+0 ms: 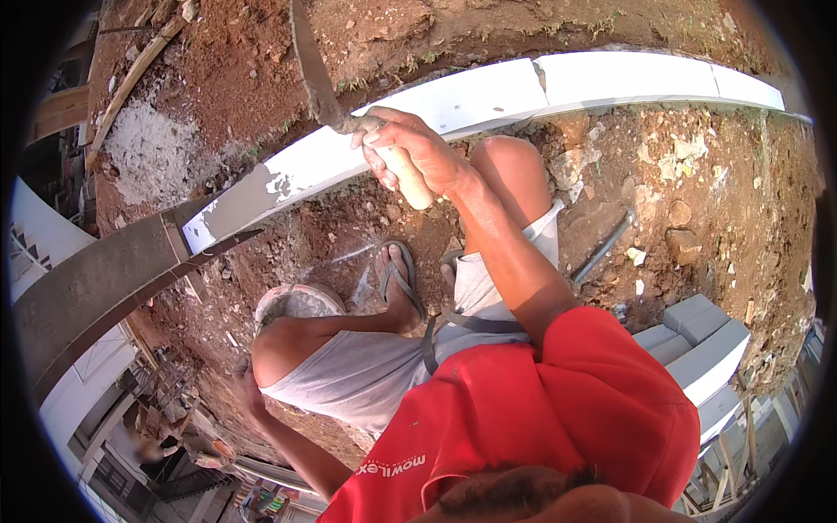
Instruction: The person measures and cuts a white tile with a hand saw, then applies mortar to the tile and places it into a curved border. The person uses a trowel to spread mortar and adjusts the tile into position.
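My right hand (405, 152) is closed around the pale wooden handle of a trowel (316, 70). Its mortar-stained blade points away from me and shows nearly edge-on. Below that hand runs a curved-looking row of white blocks (471, 98), with a grey mortar smear (253, 199) over the left end. Down beside my left knee is my left hand (247, 388), its fingers small and partly hidden. Close to it stands a round bucket (301, 302), partly covered by my leg.
A grey concrete beam (96, 248) continues left from the blocks. More white blocks (697, 344) are stacked at the lower right. A grey pipe (603, 248) lies on stony soil. Beyond the row are a pale powder patch (153, 152) and a wooden strip (131, 87).
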Demonstrator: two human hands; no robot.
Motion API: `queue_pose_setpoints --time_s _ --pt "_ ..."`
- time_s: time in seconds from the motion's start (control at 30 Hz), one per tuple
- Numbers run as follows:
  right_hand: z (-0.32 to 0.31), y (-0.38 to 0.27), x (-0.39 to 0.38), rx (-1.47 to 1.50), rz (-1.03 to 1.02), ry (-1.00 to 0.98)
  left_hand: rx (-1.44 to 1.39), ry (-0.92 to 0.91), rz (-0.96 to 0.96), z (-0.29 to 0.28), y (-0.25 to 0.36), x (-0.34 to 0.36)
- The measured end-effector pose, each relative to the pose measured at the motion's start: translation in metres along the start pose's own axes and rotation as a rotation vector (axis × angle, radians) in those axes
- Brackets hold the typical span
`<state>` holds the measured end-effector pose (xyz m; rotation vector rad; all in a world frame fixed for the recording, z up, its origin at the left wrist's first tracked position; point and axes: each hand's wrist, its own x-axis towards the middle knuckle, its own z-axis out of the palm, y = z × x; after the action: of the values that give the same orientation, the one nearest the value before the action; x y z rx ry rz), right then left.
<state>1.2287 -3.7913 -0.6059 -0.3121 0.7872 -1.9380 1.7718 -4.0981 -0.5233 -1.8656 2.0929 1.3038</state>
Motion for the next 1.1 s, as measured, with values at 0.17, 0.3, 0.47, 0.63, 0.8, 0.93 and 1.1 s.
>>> queue_pose_setpoints --time_s 0.17,0.3,0.47,0.63,0.8,0.93,1.1 --pt "-0.04 -0.016 -0.03 0.041 -0.259 0.217 0.366 -0.07 -0.15 0.005 -0.006 0.015" --pt "-0.065 -0.009 -0.076 0.105 -0.507 0.619 0.159 -0.257 -0.238 0.022 0.024 0.013" --pt "-0.075 0.079 -0.119 0.38 -0.37 1.22 0.265 -0.376 0.014 0.083 0.025 0.028" --pt "-0.11 0.149 -0.105 0.546 -0.04 1.196 0.209 -0.395 0.196 0.109 -0.01 0.061" --pt "-0.142 0.165 -0.081 0.665 0.033 1.1 0.403 -0.736 -0.141 0.067 0.048 0.062" --pt "-0.158 0.182 -0.078 0.784 0.035 0.84 0.552 -0.777 -0.21 0.066 0.074 0.057" --pt "-0.116 0.185 -0.059 0.813 0.021 0.797 0.605 -0.834 -0.166 0.071 0.062 0.067"
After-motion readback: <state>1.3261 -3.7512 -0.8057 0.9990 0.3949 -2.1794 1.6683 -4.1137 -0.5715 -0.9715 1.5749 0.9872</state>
